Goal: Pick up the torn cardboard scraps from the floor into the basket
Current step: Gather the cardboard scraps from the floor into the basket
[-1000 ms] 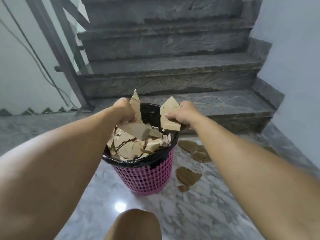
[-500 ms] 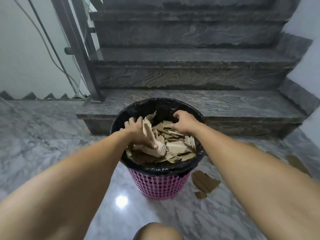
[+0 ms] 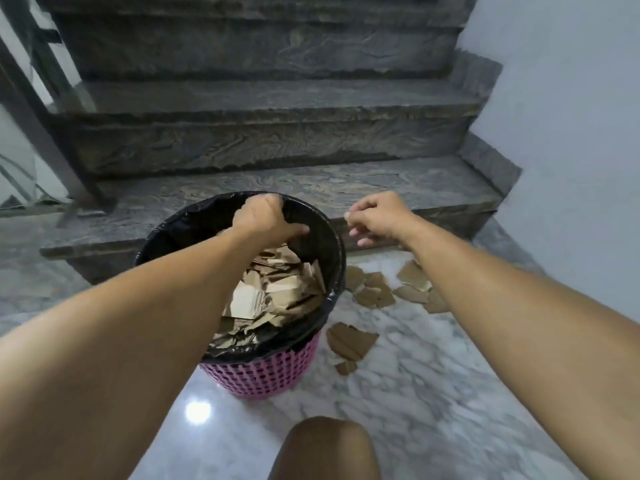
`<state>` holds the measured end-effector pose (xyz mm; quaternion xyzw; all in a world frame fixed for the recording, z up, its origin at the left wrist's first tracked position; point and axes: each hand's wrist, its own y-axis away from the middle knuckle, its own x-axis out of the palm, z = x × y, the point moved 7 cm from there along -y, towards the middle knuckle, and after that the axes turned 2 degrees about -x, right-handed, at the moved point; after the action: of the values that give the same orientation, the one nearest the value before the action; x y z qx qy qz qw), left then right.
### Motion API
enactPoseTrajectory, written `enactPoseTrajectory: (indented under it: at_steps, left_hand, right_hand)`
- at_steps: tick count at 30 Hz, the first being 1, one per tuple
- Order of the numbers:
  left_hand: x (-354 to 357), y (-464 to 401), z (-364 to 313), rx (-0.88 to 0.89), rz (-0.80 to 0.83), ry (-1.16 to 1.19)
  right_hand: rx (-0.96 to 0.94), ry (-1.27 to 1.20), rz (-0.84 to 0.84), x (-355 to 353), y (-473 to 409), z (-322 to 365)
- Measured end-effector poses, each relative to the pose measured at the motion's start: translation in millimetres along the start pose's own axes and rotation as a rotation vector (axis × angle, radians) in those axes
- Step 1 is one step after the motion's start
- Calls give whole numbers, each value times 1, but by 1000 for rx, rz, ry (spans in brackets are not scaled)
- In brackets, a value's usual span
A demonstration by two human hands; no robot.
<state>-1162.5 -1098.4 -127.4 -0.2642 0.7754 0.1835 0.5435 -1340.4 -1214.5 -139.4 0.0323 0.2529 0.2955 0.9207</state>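
A pink plastic basket (image 3: 263, 375) with a black liner stands on the marble floor, filled with torn cardboard scraps (image 3: 273, 296). My left hand (image 3: 265, 220) grips the far rim of the basket over the liner. My right hand (image 3: 377, 216) hovers to the right of the basket, above the floor, with fingers loosely curled and nothing in it. More cardboard scraps lie on the floor right of the basket: one large piece (image 3: 349, 341), a small bit (image 3: 346, 368), and a cluster (image 3: 391, 289) partly hidden under my right forearm.
Dark stone stairs (image 3: 263, 140) rise just behind the basket. A metal railing post (image 3: 45, 133) stands at the left. A pale wall (image 3: 571, 133) closes the right side. My knee (image 3: 325, 448) shows at the bottom edge.
Both hands have left the scraps inside the basket. The left hand moved to the far rim and gripped it. The right hand pulled out to the right, empty.
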Motion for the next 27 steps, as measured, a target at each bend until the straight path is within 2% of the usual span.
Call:
enactPoseTrajectory:
  at_steps: [3,6,12,20,23,27]
  left_hand:
    - [5,-14,-67,153,28,85]
    - [27,-21,-125,273,170,114]
    - [78,-18,-204,428,414,-5]
    - [170,-10,-268,480,616,-124]
    - [228,-14,-281,434,673,-154]
    - [297,-24,-292,377,657,-176]
  right_hand:
    - [67,79,0,-48,6,-26]
    - [151,152,-63,-102,15,-51]
    - [312,244,-138,-191,38,-94]
    - [441,462,-110,-279,62,-162]
    - [486,456,-84,-298,47,-208]
    - [564,424,-47,-297,19,-286]
